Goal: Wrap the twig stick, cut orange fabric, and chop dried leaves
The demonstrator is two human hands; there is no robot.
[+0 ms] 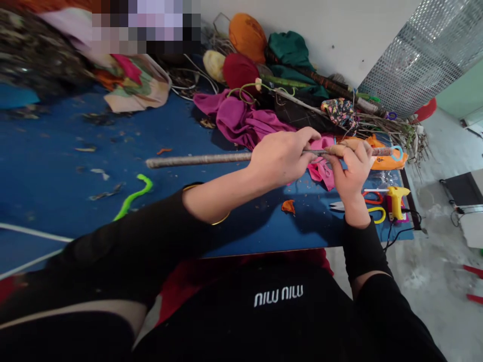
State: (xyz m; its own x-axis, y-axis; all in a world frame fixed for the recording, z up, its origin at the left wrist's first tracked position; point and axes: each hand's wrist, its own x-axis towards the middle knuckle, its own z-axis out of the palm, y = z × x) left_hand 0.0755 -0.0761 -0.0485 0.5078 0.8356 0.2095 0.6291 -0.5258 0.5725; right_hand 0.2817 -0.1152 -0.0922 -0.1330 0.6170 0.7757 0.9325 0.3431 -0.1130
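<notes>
A long, thin stick (pixel 204 160), brown-grey and seemingly wrapped, runs almost level above the table, with a light blue loop (pixel 397 153) at its right end. My left hand (pixel 277 157) is closed around its middle, thumb and fingers pinching toward the right. Close beside it, my right hand (pixel 351 162) pinches the same stick with thumb and fingertips. Whatever lies between the fingertips is partly hidden. Behind the hands are a pink cloth (pixel 321 172) and an orange cloth piece (pixel 388 162).
Scissors with yellow and orange handles (pixel 379 213) and a yellow glue gun (pixel 396 201) lie at the right of the blue table (pixel 234 221). Purple cloth (pixel 241 118), stuffed bundles and branches line the wall. A green strip (pixel 134 196) lies left. Another person is partly visible at top left.
</notes>
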